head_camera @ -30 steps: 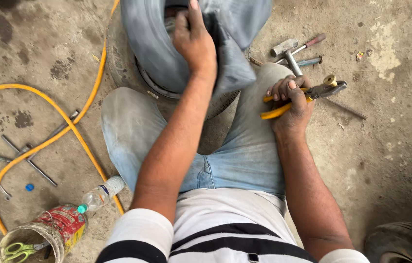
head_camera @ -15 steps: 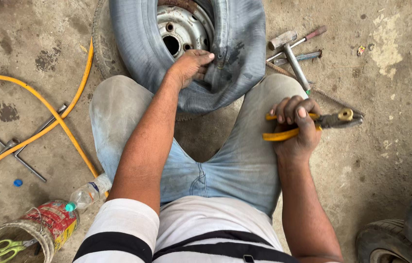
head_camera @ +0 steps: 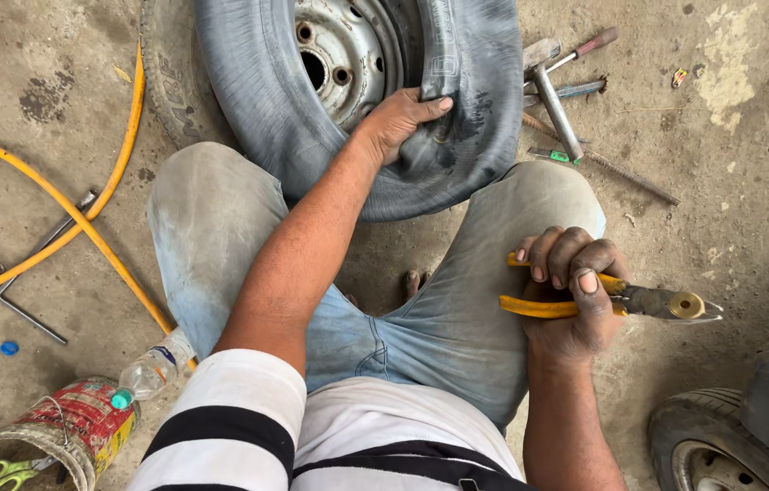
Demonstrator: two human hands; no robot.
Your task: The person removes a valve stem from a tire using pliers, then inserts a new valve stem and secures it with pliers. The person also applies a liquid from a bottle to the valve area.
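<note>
Yellow-handled pliers (head_camera: 607, 300) in right hand (head_camera: 571, 295), nose pointing right, axis horizontal.

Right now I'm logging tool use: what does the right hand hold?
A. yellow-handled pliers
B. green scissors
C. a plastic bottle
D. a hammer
A: the right hand is closed around the yellow handles of the pliers, whose tip pinches a small brass piece.
</note>
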